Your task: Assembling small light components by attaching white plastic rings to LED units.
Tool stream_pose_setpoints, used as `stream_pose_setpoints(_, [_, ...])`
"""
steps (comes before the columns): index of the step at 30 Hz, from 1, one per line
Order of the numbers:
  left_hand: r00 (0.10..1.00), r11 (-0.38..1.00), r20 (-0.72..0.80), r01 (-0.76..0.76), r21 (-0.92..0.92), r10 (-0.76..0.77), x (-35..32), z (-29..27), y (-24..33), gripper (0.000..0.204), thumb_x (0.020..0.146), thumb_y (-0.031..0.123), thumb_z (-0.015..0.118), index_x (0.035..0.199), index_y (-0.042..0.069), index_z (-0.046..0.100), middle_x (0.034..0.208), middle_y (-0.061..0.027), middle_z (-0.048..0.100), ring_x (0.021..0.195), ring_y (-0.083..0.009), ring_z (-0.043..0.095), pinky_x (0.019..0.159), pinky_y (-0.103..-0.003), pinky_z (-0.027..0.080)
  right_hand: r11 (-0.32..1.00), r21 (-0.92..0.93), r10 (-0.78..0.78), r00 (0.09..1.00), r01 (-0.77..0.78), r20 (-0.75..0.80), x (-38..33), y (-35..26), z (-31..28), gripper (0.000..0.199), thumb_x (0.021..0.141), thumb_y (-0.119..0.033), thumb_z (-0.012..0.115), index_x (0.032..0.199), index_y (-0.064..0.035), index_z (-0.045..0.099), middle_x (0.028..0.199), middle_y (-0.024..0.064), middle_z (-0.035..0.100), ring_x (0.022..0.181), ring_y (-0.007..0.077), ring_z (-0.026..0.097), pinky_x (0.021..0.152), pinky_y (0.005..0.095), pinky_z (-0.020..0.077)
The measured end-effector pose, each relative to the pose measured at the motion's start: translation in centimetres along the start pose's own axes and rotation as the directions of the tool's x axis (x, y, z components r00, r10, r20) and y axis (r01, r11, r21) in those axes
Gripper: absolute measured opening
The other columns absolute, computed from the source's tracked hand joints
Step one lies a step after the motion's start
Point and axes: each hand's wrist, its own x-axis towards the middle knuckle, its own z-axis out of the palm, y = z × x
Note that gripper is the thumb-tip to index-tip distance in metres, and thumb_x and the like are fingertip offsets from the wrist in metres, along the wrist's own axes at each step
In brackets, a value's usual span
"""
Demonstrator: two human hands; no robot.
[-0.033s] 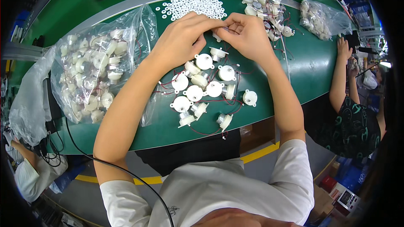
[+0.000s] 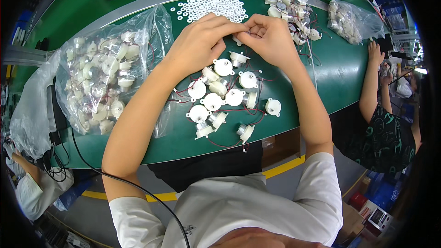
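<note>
Fingertips of the left hand (image 2: 202, 41) and right hand (image 2: 268, 36) pinch together on a small white part (image 2: 237, 41) at the far middle of the green table (image 2: 340, 78), just beyond the scattered white motors (image 2: 223, 67). It looks light, rigid and slippery; its thin red wires (image 2: 220, 144) look fragile, so grip the plastic body.

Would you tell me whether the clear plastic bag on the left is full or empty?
Full: the clear plastic bag bulges with small white round motor parts.
</note>
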Motion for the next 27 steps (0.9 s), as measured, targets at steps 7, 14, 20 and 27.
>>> stream_pose_setpoints(7, [0.994,0.983,0.027,-0.111,0.149,0.108,0.3,-0.3,0.0,0.051,0.072,-0.009,0.07,0.12,0.009,0.072,0.11,-0.0056,0.071,0.1,-0.028,0.063,0.09,-0.04,0.053,0.999,-0.032,-0.039,0.999,0.038,-0.025,-0.5,-1.1,-0.1,0.024,0.079,-0.017,0.082,0.09,0.0024,0.073,0.069,0.0095,0.069,0.059,0.0152,0.064,0.059,0.0298,0.052])
stream_pose_setpoints(14, [0.995,0.988,0.022,-0.097,0.117,0.095,0.4,-0.5,0.2,0.046,0.07,-0.01,0.069,0.113,0.007,0.075,0.105,-0.0046,0.073,0.097,-0.027,0.063,0.089,-0.039,0.054,0.958,-0.184,-0.227,0.973,0.218,-0.03,-0.5,-2.3,0.2,0.018,0.078,-0.01,0.078,0.085,0.0024,0.069,0.08,0.0183,0.07,0.073,0.0344,0.07,0.067,0.0413,0.0557])
stream_pose_setpoints(20, [0.997,0.979,-0.009,-0.07,0.194,0.073,0.0,-0.6,0.5,0.039,0.074,-0.002,0.07,0.11,0.01,0.077,0.101,-0.001,0.072,0.094,-0.0244,0.061,0.086,-0.038,0.054,0.908,-0.271,-0.314,0.947,0.319,0.064,0.3,-2.8,-0.3,0.018,0.076,-0.008,0.078,0.083,0.0019,0.065,0.081,0.0196,0.07,0.079,0.0414,0.069,0.071,0.049,0.0551])
stream_pose_setpoints(27, [0.999,0.984,0.001,-0.054,0.169,0.055,-0.1,-0.1,0.6,0.041,0.073,-0.003,0.071,0.11,0.013,0.076,0.097,-0.0025,0.067,0.096,-0.0252,0.06,0.087,-0.039,0.052,0.961,-0.189,-0.198,0.98,0.201,0.034,-0.3,-2.9,-0.6,0.015,0.075,-0.008,0.076,0.084,0.0004,0.067,0.079,0.0209,0.07,0.079,0.042,0.069,0.07,0.0479,0.0542])
